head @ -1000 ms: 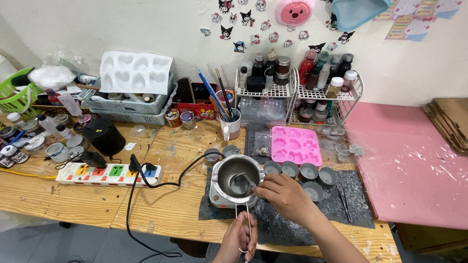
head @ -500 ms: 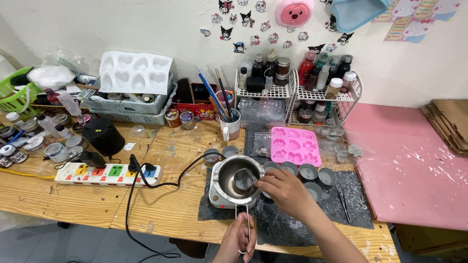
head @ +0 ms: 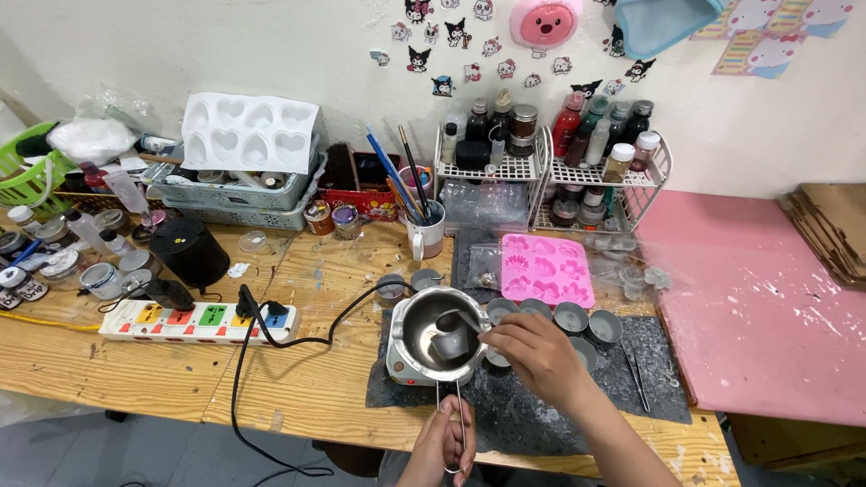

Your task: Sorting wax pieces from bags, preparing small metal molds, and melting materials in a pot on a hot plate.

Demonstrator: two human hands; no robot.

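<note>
Both hands are busy low in the middle. Left hand (head: 444,448) is closed around the wire handle (head: 454,417). Right hand (head: 534,350) pinches a spoon (head: 456,317) inside the shiny pot (head: 437,329). Farther up, a pink mold (head: 547,269) lies on the table (head: 162,379).

Two bare forearms, sleeveless, no rings or gloves

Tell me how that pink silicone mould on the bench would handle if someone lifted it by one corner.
The pink mould looks thin and rubbery, so it would probably sag and bend rather than stay flat. It is likely light for its footprint, being mostly hollow cavities. Lying flat on the dark mat, it seems unlikely to roll or tip, and its matte surface probably grips rather than slips.
</note>
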